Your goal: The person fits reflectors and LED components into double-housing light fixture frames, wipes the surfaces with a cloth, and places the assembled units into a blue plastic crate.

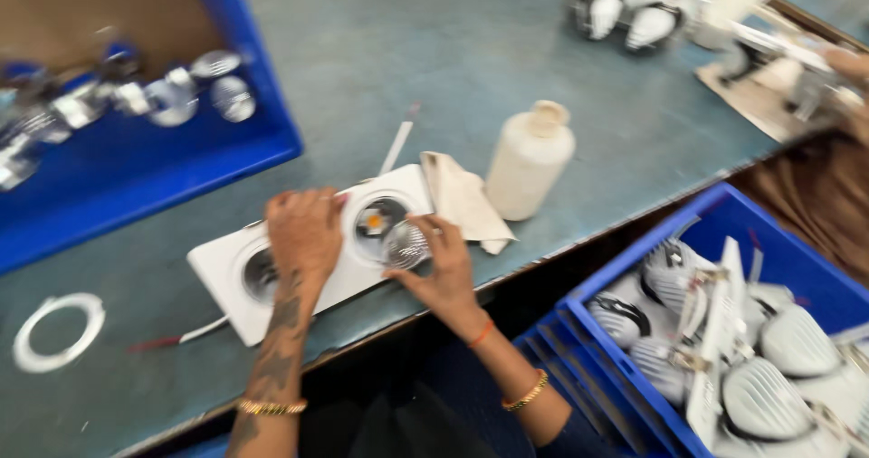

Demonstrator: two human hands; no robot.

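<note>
Two hands work over a white twin light fitting (308, 259) that lies flat on the grey-green table (434, 51). The left hand (303, 232) rests palm down on the middle of the fitting, fingers bent and pressing, steadying it between its two round openings. The right hand (439, 263) pinches a small ribbed silver reflector (405, 244) between thumb and fingertips, holding it at the rim of the opening nearest that hand, where a yellow light chip shows. Seating the reflector looks like the step in hand; it sits tilted against the rim rather than level, so the next move seems to call for squaring it over the opening while the other hand keeps the fitting from sliding.

Just beyond the pinching hand lie a folded cloth (463, 200) and a cream plastic bottle (529, 159). Well off past the steadying hand a white ring (54, 331) lies on the table. Blue bins (272, 123) of parts stand off to both sides.
</note>
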